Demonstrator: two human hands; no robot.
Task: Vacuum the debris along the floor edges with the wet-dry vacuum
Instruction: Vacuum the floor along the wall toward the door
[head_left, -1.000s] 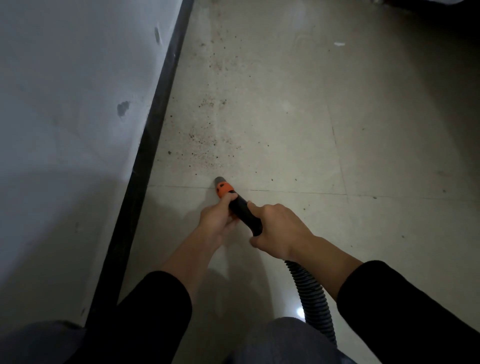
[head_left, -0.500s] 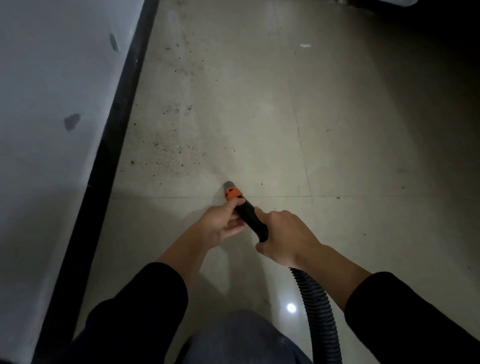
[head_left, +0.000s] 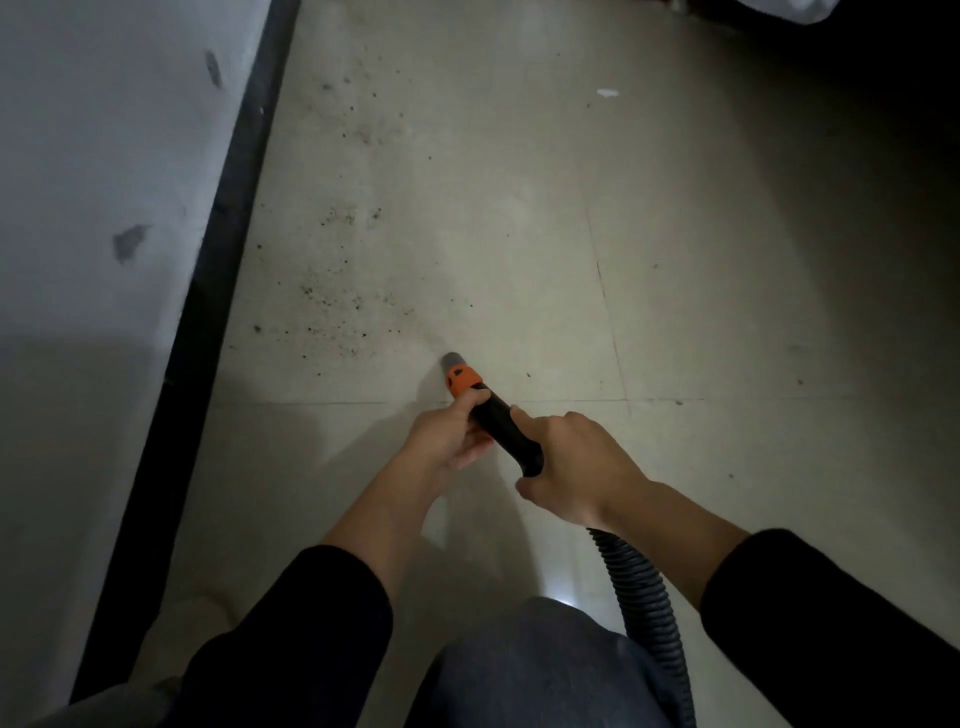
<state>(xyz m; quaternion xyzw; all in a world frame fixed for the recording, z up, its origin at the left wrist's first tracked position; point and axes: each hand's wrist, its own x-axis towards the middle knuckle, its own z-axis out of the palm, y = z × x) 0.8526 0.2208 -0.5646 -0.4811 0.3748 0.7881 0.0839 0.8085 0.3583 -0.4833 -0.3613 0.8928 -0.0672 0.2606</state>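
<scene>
The vacuum nozzle (head_left: 460, 375), grey at the tip with an orange collar and a black handle, points down at the pale tiled floor (head_left: 519, 234). My left hand (head_left: 441, 434) grips the handle just behind the orange collar. My right hand (head_left: 576, 467) holds the black handle further back, where the ribbed black hose (head_left: 644, 597) begins. Dark debris specks (head_left: 332, 312) lie scattered on the tiles just left of and beyond the tip, between it and the black baseboard (head_left: 218, 291). More debris (head_left: 358, 130) lies farther along the wall.
A white wall (head_left: 93, 208) with dark marks runs along the left above the baseboard. A small white scrap (head_left: 607, 93) lies on the far floor. The upper right is in deep shadow. My knee in grey trousers (head_left: 535, 670) fills the bottom centre.
The nozzle tip has slid a little to the right, away from the baseboard, past the tile joint. Both hands keep the same hold. The view has shifted sideways.
</scene>
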